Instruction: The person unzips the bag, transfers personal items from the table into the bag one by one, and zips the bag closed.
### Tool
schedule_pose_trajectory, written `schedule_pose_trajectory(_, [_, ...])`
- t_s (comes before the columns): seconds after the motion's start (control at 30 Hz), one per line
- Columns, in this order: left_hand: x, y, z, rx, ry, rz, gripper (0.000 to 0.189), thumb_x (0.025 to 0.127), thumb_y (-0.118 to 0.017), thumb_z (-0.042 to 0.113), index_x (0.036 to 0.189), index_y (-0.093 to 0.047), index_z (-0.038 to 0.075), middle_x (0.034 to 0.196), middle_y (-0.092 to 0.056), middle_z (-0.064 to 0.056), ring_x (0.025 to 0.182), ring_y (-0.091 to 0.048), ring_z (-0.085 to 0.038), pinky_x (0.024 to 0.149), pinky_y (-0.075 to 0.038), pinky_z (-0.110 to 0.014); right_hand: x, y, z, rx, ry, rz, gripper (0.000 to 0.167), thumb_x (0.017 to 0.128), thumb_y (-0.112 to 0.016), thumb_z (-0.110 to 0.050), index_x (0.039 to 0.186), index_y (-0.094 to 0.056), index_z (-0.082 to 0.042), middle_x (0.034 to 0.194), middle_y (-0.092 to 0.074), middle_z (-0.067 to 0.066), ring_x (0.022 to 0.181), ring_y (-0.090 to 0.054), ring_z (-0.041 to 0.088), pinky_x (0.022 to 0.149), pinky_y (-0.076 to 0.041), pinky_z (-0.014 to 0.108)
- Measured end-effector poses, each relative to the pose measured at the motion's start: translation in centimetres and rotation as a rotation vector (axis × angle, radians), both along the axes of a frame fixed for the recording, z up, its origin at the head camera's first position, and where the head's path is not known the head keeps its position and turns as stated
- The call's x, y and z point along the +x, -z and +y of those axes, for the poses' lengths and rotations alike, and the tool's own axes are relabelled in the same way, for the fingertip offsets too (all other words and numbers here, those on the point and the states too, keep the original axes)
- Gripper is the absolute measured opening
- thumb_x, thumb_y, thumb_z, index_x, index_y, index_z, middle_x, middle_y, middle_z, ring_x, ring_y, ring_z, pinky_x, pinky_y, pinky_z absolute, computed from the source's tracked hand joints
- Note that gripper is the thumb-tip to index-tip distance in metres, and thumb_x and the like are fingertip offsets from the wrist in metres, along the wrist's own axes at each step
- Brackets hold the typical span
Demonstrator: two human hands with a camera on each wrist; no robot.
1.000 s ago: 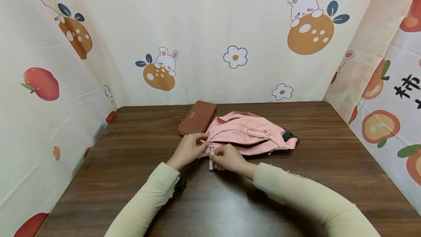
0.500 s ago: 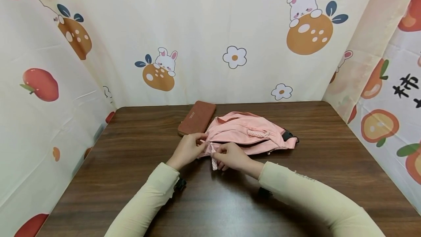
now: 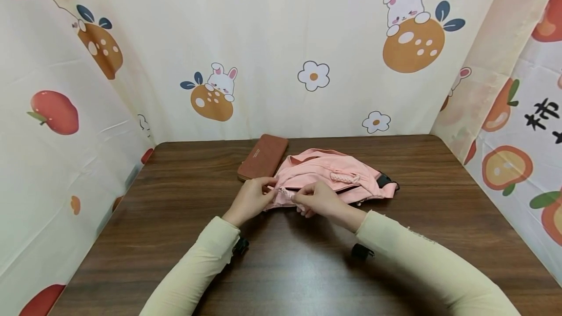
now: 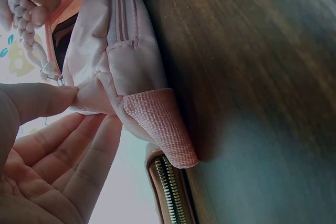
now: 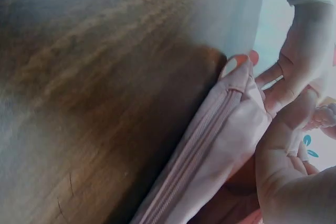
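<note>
A pink waist bag [image 3: 303, 167] lies on the wooden table, its front zip gaping along the middle and right. At the bag's left end, my left hand [image 3: 250, 198] pinches the fabric between thumb and fingers, beside the zip's end. My right hand [image 3: 324, 201] grips a braided zip pull [image 4: 22, 14], drawn to the right over the bag's front. In the left wrist view the slider [image 4: 52, 73] sits near my left thumb. The right wrist view shows a second, lower zip [image 5: 194, 150] along the bag's edge; my right hand partly hides the opening there.
A brown zip wallet [image 3: 264, 156] lies behind my left hand, close to the bag's left end. Another braided pull [image 3: 345, 177] hangs on the bag's upper pocket. A black buckle [image 3: 384, 180] is at its right end. Printed curtains [image 3: 272, 38] stand behind the table.
My right hand has moved right, swinging the braided pull from hanging down over the bag's front edge to slanting rightward. The left hand and wallet stay in place.
</note>
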State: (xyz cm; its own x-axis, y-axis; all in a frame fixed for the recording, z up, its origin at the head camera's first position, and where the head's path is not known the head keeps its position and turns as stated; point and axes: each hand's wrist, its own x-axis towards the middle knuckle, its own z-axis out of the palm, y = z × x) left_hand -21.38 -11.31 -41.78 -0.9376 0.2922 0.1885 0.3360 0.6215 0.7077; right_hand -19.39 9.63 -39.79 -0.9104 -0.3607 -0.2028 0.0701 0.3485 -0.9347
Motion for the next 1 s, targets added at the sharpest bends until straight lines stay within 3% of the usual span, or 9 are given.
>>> schedule_pose_trajectory(0.17, [0.0,0.0,0.0,-0.008,-0.005,0.008,0.026,0.089,-0.068,0.010,0.114,-0.072,0.005,0.108,-0.074,-0.008,0.088,-0.072,-0.017,0.069,-0.057,-0.028,-0.1,-0.5,0.6,0.030,0.029,-0.013,0.029,0.090,-0.067,-0.024,0.070,-0.064,-0.003,0.060,-0.062,-0.001,0.053,-0.058,0.010,0.052,-0.053,0.026])
schedule_pose_trajectory(0.4, [0.0,-0.2,0.1,-0.023,-0.006,0.040,0.024,0.089,-0.068,0.009,0.111,-0.073,0.006,0.103,-0.075,-0.007,0.086,-0.071,-0.017,0.070,-0.057,-0.029,-0.1,-1.1,1.6,0.027,0.025,-0.024,0.030,0.088,-0.070,-0.023,0.085,-0.068,0.007,0.065,-0.065,0.000,0.059,-0.061,0.011,0.059,-0.056,0.029])
schedule_pose_trajectory(0.5, [0.0,-0.2,0.1,-0.024,-0.005,0.046,0.023,0.089,-0.068,0.009,0.111,-0.073,0.006,0.103,-0.075,-0.008,0.086,-0.071,-0.017,0.071,-0.057,-0.030,-0.3,-1.5,2.2,0.028,0.033,-0.028,0.028,0.087,-0.072,-0.022,0.089,-0.069,0.006,0.068,-0.068,0.003,0.062,-0.063,0.011,0.063,-0.058,0.031])
schedule_pose_trajectory(0.77, [0.2,-0.3,0.0,-0.014,0.002,0.041,0.026,0.090,-0.068,0.009,0.115,-0.072,0.005,0.109,-0.074,-0.008,0.088,-0.071,-0.017,0.069,-0.056,-0.028,-0.8,-1.9,3.4,-0.093,0.059,-0.048,0.017,0.089,-0.070,-0.013,0.096,-0.072,0.003,0.081,-0.071,0.004,0.072,-0.066,0.013,0.068,-0.057,0.029])
schedule_pose_trajectory(1.0, [0.2,-0.3,0.0,-0.032,0.000,0.065,0.026,0.090,-0.068,0.009,0.116,-0.072,0.007,0.106,-0.074,-0.006,0.084,-0.070,-0.012,0.067,-0.054,-0.024,-1.0,-1.7,3.9,-0.119,0.055,-0.034,0.017,0.089,-0.071,-0.014,0.098,-0.072,0.000,0.086,-0.072,0.002,0.078,-0.068,0.013,0.072,-0.058,0.029])
